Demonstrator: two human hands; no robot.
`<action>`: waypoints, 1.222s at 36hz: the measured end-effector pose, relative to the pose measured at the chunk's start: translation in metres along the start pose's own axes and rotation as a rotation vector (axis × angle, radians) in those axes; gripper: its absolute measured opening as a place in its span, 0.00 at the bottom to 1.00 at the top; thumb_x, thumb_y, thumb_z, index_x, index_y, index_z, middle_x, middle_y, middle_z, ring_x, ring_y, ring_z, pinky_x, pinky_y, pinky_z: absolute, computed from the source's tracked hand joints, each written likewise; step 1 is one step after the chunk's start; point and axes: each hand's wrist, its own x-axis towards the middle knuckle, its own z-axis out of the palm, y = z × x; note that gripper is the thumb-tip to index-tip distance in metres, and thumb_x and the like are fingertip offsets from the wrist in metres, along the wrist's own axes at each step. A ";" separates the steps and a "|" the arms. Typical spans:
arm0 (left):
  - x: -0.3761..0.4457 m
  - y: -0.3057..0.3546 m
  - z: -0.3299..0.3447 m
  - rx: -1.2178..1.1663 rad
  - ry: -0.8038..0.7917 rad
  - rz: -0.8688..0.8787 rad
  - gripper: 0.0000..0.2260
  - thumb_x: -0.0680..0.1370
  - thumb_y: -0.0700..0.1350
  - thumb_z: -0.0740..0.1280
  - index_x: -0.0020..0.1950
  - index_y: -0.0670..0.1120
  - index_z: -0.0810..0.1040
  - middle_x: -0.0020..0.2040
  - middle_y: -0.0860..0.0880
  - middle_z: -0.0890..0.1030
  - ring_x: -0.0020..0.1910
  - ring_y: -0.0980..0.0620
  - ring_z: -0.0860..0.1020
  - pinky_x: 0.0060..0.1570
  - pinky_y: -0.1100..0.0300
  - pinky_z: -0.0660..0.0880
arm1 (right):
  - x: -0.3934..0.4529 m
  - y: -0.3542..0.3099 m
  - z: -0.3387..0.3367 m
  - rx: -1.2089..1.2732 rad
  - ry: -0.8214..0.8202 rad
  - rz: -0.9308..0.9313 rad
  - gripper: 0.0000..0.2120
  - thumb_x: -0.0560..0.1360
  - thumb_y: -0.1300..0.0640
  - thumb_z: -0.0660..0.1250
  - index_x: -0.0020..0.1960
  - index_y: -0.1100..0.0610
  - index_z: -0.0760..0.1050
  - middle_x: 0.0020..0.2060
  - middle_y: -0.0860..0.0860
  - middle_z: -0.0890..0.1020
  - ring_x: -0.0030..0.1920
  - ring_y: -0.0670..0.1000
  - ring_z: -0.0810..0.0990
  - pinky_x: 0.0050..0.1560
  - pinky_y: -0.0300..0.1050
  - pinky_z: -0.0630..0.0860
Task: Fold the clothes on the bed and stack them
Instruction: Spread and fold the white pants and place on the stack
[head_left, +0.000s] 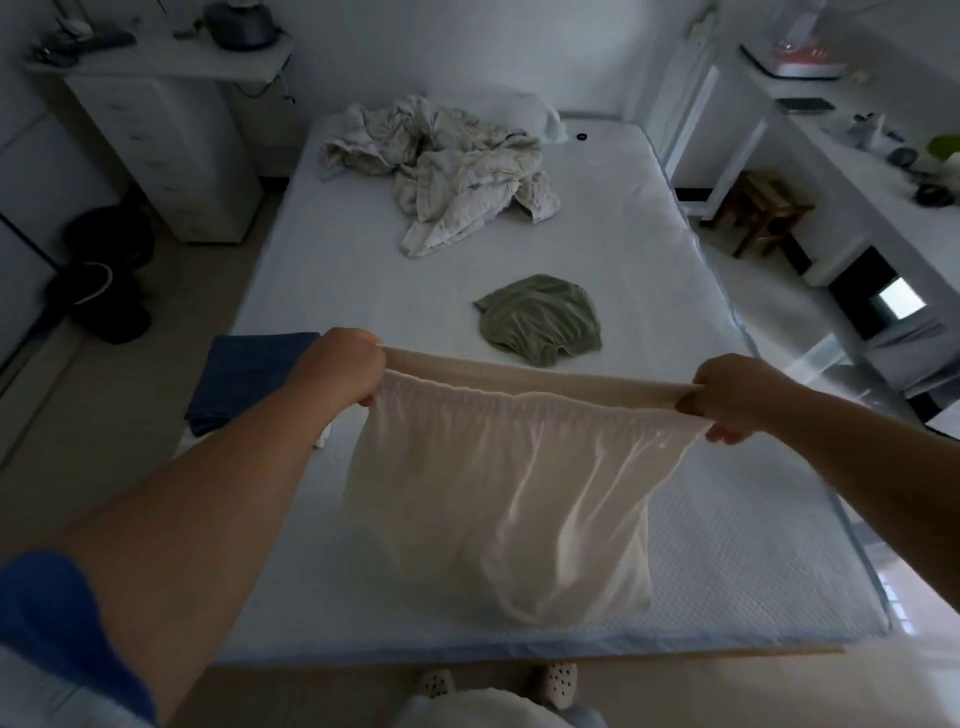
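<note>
While pulled taut by its elastic waistband, cream shorts (498, 483) hanging from left hand (340, 366) and right hand (737, 397), each grip closed on a waistband end, to square them above the bed (649, 260). Beyond: crumpled green garment (540, 319). Folded blue garment (244, 374) at left edge.

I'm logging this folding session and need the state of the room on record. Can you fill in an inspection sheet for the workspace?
Surface: bed with pale cover, mostly bare.
Job's things: cream garment held stretched above the bed; green garment crumpled mid-bed; folded blue item at the left edge; crumpled pale bedding at the far end.
Clutter: small dark object near the far end.
Grippers: left hand and right hand each grip the waistband.
Cables: nothing seen on the bed.
Surroundings: drawer unit left, wooden stool right.
</note>
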 end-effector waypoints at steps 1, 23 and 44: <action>0.002 0.000 0.000 0.012 -0.027 -0.012 0.09 0.78 0.35 0.57 0.48 0.38 0.77 0.46 0.38 0.80 0.33 0.47 0.76 0.35 0.58 0.76 | 0.000 0.000 0.000 0.277 -0.075 0.094 0.07 0.75 0.59 0.67 0.48 0.64 0.74 0.37 0.59 0.80 0.27 0.52 0.81 0.22 0.40 0.74; 0.020 0.023 0.034 0.082 -0.092 -0.009 0.05 0.74 0.37 0.54 0.45 0.43 0.69 0.38 0.41 0.79 0.31 0.43 0.81 0.45 0.49 0.77 | 0.008 0.048 -0.002 -0.049 -0.039 -0.037 0.02 0.76 0.59 0.64 0.48 0.53 0.72 0.38 0.52 0.79 0.33 0.49 0.82 0.25 0.37 0.74; 0.053 0.253 0.246 -0.616 -0.398 -0.080 0.11 0.78 0.33 0.58 0.41 0.45 0.74 0.35 0.44 0.77 0.31 0.50 0.77 0.30 0.63 0.77 | 0.099 0.269 -0.081 0.968 0.136 0.230 0.07 0.73 0.70 0.66 0.48 0.61 0.79 0.36 0.56 0.78 0.34 0.49 0.74 0.34 0.38 0.72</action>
